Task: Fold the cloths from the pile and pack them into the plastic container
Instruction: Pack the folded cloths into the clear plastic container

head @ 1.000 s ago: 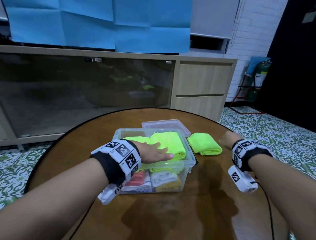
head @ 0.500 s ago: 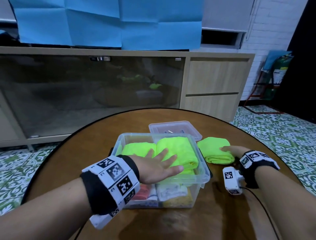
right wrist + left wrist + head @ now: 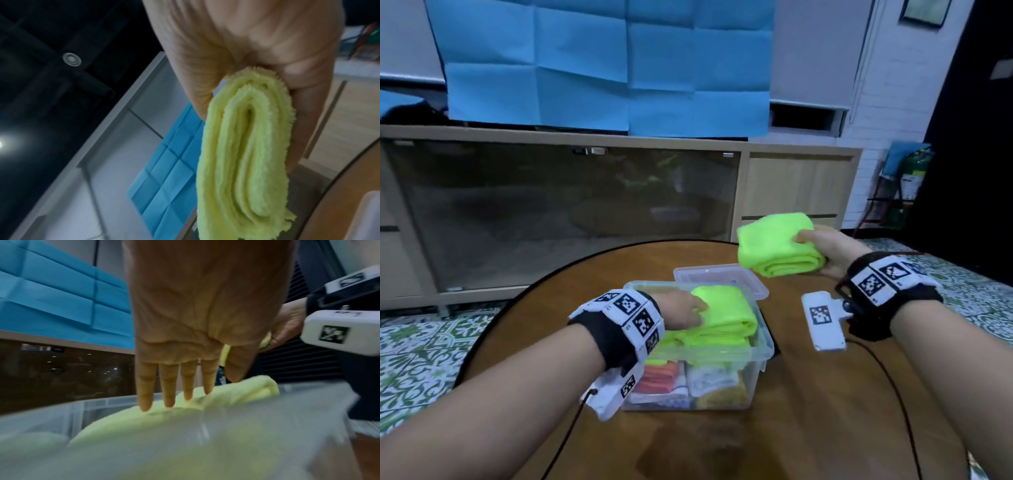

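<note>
A clear plastic container point(image 3: 765, 346) stands on the round wooden table, packed with folded cloths; neon green ones point(image 3: 726, 315) lie on top, orange, white and yellow ones below. My left hand point(image 3: 685, 310) rests flat on the top green cloths point(image 3: 156, 417), fingers point(image 3: 145, 395) straight. My right hand point(image 3: 822, 251) holds a folded neon green cloth point(image 3: 777, 248) in the air, above and right of the container. In the right wrist view that cloth point(image 3: 244, 159) shows its folded layers, pinched between thumb and fingers.
The container's clear lid point(image 3: 719, 277) lies flat on the table point(image 3: 808, 394) just behind it. A cable runs over the table at the right. A long cabinet with dark glass doors point(image 3: 568, 219) stands beyond, with patterned floor tiles around.
My right hand has picked the folded green cloth up off the table and lifted it. My left hand has stayed on the cloths in the container.
</note>
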`<move>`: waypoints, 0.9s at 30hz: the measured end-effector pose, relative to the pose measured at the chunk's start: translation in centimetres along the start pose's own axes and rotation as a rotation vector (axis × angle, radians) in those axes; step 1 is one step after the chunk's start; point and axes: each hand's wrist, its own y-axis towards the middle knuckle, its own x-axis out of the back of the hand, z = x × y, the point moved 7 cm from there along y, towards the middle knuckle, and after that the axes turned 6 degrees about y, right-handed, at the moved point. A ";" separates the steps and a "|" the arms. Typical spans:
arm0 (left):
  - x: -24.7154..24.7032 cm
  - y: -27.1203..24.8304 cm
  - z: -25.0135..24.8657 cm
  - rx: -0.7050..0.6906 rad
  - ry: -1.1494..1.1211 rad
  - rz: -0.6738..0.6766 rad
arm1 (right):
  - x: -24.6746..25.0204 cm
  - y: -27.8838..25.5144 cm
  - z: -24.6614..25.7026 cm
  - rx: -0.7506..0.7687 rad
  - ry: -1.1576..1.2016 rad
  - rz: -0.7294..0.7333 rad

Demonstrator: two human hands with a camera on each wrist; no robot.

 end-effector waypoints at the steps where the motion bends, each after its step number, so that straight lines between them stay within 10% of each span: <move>1: 1.3 0.0 0.7 0.052 -0.031 -0.085 | -1.6 -0.9 0.7 0.030 -0.011 0.039; 6: 4.9 -2.2 3.9 0.208 -0.518 -0.444 | -7.3 -3.6 0.8 0.094 -0.106 0.089; 17: 2.1 -2.2 7.5 0.279 -0.791 -0.373 | -17.6 -7.2 -6.2 -0.259 0.047 0.345; 27: 0.3 -1.7 8.0 0.325 -0.845 -0.323 | -16.7 -6.2 -6.7 -0.092 -0.303 0.252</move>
